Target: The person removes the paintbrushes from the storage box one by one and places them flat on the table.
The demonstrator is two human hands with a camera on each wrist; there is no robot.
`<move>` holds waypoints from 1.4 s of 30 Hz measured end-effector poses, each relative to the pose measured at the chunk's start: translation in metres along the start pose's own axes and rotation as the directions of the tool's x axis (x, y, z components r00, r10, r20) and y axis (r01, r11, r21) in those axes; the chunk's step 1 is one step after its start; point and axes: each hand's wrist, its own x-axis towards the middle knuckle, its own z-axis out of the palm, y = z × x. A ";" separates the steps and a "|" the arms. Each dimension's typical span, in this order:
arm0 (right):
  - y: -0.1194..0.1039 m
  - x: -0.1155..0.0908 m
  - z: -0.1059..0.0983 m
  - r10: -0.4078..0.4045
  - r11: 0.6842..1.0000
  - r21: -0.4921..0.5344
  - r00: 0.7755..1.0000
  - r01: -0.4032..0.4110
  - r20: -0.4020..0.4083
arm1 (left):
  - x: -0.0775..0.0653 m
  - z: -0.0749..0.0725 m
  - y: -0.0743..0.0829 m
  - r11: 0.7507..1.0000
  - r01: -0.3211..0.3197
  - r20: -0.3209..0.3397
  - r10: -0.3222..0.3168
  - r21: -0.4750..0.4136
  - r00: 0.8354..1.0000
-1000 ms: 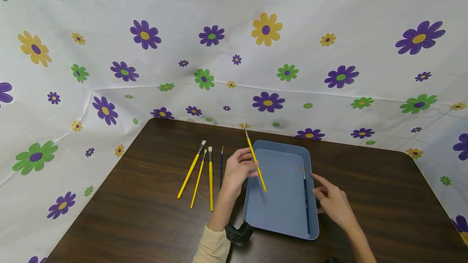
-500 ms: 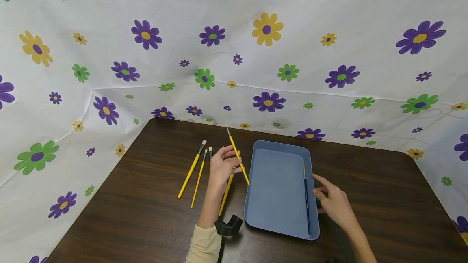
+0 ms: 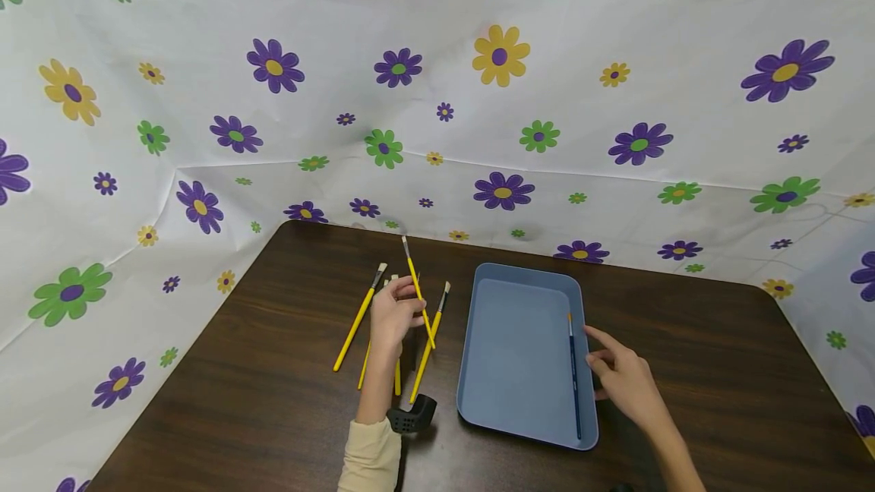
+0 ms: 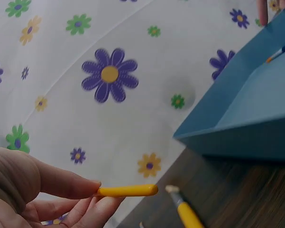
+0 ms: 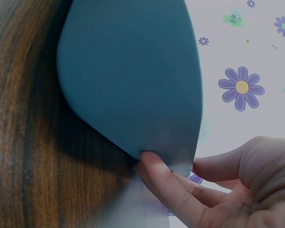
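My left hand (image 3: 393,317) pinches a yellow-handled paintbrush (image 3: 413,275) between thumb and fingers, bristles pointing up and away. In the left wrist view its rounded handle end (image 4: 137,190) sticks out past the fingertips. Below this hand, several yellow paintbrushes lie on the table: one at the left (image 3: 357,323), one at the right (image 3: 427,355), others partly hidden by the hand and forearm. My right hand (image 3: 625,382) holds the right side of the blue-grey tray (image 3: 519,431), thumb at the rim and fingers against the outer wall. Inside lies a dark blue paintbrush (image 3: 573,378).
The dark wooden table (image 3: 711,401) ends at the back against a white cloth (image 3: 437,14) printed with flowers. A black wrist device (image 3: 413,414) sits on the left wrist, close above the right-hand yellow brush.
My left hand has moved left, carrying the paintbrush from over the tray to above the brushes on the table. A yellow brush beside the tray has come into view. The right hand stays put.
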 end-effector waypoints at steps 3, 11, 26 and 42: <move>-0.001 0.000 0.000 0.003 1.000 -0.001 1.000 -0.003 0.000 | 0.003 -0.007 -0.001 1.000 0.013 -0.032 -0.012 0.021 0.999; -0.001 0.000 0.000 -0.003 1.000 0.003 1.000 0.003 0.004 | 0.009 -0.022 -0.007 0.988 0.055 -0.121 -0.038 0.142 0.992; 0.000 0.000 -0.001 0.008 1.000 -0.003 1.000 -0.008 0.006 | 0.016 -0.034 -0.019 0.869 0.055 -0.139 0.016 0.491 0.990; -0.002 -0.001 -0.001 -0.011 1.000 -0.004 1.000 0.011 0.003 | 0.013 -0.027 -0.022 0.700 -0.006 -0.123 0.133 0.714 0.983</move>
